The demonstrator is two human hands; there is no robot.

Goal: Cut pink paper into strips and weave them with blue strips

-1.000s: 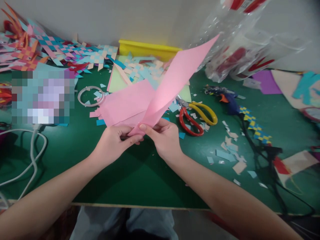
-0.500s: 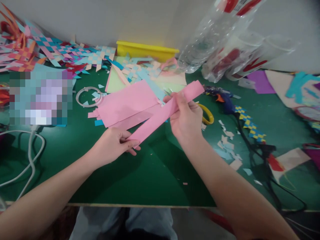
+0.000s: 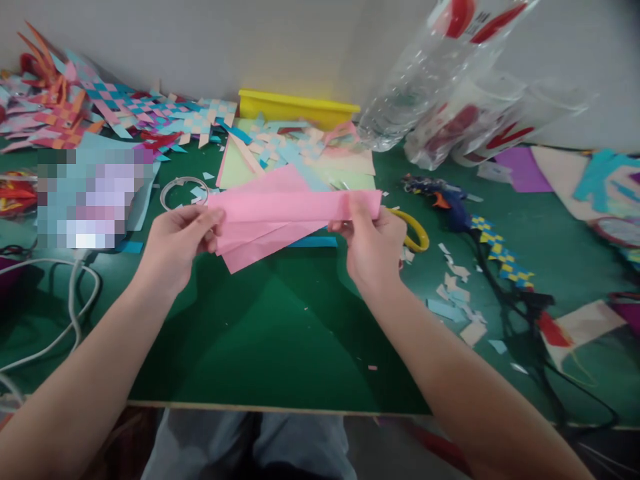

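I hold a folded pink paper strip [image 3: 295,205] level above the green table [image 3: 280,333]. My left hand [image 3: 175,243] pinches its left end. My right hand [image 3: 373,243] pinches its right end. More pink sheets [image 3: 260,237] lie on the table just under and behind the strip. Yellow-handled scissors [image 3: 417,233] peek out from behind my right hand.
Woven paper mats [image 3: 125,107] pile up at the back left, with a yellow tray [image 3: 297,107] and green sheets behind. Clear plastic bags [image 3: 450,87] hang at the back right. A blue glue gun [image 3: 450,197], its black cord, paper scraps, a metal ring [image 3: 183,190] and white cables [image 3: 65,313] lie around.
The pink paper went from an open upright sheet to a folded strip. My right hand slid along it to its far end. Both hands then turned the strip from slanted to level.
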